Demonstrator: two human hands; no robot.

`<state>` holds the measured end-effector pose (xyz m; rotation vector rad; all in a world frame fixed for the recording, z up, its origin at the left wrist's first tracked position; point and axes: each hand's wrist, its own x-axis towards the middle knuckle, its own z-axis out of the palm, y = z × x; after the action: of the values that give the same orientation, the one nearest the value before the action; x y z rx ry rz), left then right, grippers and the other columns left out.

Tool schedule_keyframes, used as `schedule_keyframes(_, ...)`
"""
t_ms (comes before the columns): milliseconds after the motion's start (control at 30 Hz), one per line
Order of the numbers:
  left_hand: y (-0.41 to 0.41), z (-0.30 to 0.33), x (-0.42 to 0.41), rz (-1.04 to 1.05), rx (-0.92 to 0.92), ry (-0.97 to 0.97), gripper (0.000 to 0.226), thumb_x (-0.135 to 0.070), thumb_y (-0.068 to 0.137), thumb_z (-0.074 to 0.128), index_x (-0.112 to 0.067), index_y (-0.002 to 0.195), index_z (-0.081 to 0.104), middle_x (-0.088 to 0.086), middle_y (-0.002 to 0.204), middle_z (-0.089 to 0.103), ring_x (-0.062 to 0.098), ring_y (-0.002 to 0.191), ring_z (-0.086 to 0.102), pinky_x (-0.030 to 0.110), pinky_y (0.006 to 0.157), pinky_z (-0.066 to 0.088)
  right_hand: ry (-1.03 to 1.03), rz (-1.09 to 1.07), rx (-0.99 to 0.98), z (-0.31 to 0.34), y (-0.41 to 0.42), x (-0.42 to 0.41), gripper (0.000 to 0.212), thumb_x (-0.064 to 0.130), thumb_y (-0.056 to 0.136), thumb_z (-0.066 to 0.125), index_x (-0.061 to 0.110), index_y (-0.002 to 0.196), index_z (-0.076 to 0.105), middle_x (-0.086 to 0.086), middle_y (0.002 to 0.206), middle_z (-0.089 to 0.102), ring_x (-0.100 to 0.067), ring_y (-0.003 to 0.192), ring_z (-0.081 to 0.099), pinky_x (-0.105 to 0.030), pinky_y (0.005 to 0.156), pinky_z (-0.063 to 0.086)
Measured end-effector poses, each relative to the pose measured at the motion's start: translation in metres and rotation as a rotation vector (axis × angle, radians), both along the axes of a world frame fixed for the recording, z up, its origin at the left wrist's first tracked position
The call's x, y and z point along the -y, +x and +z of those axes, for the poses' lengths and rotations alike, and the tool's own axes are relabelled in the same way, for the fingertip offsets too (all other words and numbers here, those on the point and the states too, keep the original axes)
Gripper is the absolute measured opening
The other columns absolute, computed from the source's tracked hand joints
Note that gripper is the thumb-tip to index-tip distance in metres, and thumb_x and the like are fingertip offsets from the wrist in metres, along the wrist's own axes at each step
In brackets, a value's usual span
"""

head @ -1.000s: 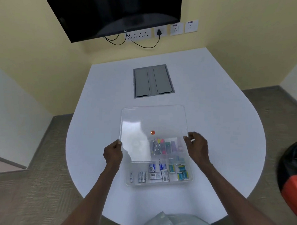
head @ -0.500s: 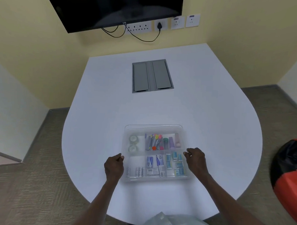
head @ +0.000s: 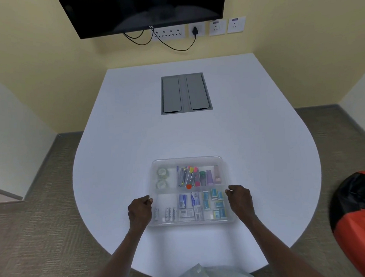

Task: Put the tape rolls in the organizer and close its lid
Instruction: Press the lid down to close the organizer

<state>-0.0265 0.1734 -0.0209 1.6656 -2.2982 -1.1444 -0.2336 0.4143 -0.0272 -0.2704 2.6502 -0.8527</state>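
The clear plastic organizer [head: 187,158] sits on the white table [head: 136,136] close in front of me. Two clear tape rolls [head: 162,172] [head: 161,185] lie one behind the other in its back left compartment. The transparent lid, marked by a small orange knob [head: 188,186], lies flat over the box. My left hand [head: 139,211] pinches the lid's left edge near the front. My right hand [head: 240,199] pinches its right edge at mid-length. Pens, small boxes and batteries fill the other compartments.
A grey cable hatch [head: 186,93] is set into the table further back. A dark screen [head: 138,10] and wall sockets [head: 216,27] are on the yellow wall. A red and black beanbag [head: 353,206] lies on the floor at right. A crumpled clear bag [head: 203,273] is at my lap.
The lid swung down from a raised, tilted position and now lies flat on the organizer. Both hands came down with it, still on its side edges.
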Motion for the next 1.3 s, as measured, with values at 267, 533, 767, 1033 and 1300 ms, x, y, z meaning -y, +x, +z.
schedule_keyframes(267, 0.017, -0.001, -0.004, -0.165, 0.05, 0.164, 0.044, -0.031, 0.091, 0.072, 0.001, 0.12, 0.065, 0.015, 0.114, 0.07, 0.034, 0.113, 0.064, 0.039, 0.099, 0.045, 0.145, 0.245, 0.291, 0.012, 0.003, -0.022, 0.061, 0.054, 0.074, 0.077, 0.004, 0.104, 0.058, -0.009, 0.094, 0.066, -0.029, 0.093, 0.064, -0.035, 0.074, 0.047)
schedule_keyframes(533, 0.027, 0.002, -0.007, -0.284, 0.145, 0.236, 0.098, -0.034, 0.064, 0.094, -0.002, 0.143, 0.047, 0.018, 0.131, 0.059, 0.034, 0.12, 0.058, 0.042, 0.103, 0.047, 0.26, 0.343, 0.329, 0.022, 0.02, -0.019, 0.06, 0.029, 0.065, 0.089, 0.003, 0.104, 0.052, -0.011, 0.11, 0.064, -0.025, 0.095, 0.061, -0.035, 0.076, 0.053)
schedule_keyframes(767, 0.025, 0.0, -0.015, -0.28, 0.189, 0.191, 0.112, -0.035, 0.069, 0.091, 0.001, 0.154, 0.027, 0.022, 0.132, 0.047, 0.037, 0.127, 0.049, 0.04, 0.1, 0.043, 0.348, 0.305, 0.215, 0.012, 0.033, -0.013, 0.053, 0.017, 0.073, 0.085, 0.0, 0.109, 0.049, -0.016, 0.11, 0.065, -0.027, 0.094, 0.065, -0.027, 0.07, 0.044)
schedule_keyframes(1033, 0.002, 0.005, -0.01, -0.421, 0.3, 0.155, 0.135, -0.036, 0.069, 0.091, 0.003, 0.157, -0.004, 0.024, 0.165, 0.012, 0.039, 0.153, 0.02, 0.046, 0.123, 0.029, 0.343, 0.299, 0.38, 0.013, 0.017, -0.011, 0.103, 0.051, 0.065, 0.085, -0.005, 0.135, 0.034, -0.019, 0.132, 0.052, -0.032, 0.121, 0.054, -0.036, 0.096, 0.048)
schedule_keyframes(1300, -0.037, 0.0, -0.001, -0.516, 0.093, -0.144, 0.116, -0.065, 0.087, 0.058, 0.004, 0.158, -0.003, 0.022, 0.168, -0.009, 0.035, 0.158, -0.008, 0.05, 0.129, 0.01, 0.16, 0.334, -0.146, -0.001, 0.019, 0.026, 0.096, 0.061, 0.092, 0.046, -0.002, 0.153, 0.005, -0.02, 0.163, 0.002, -0.032, 0.153, 0.006, -0.044, 0.125, 0.015)
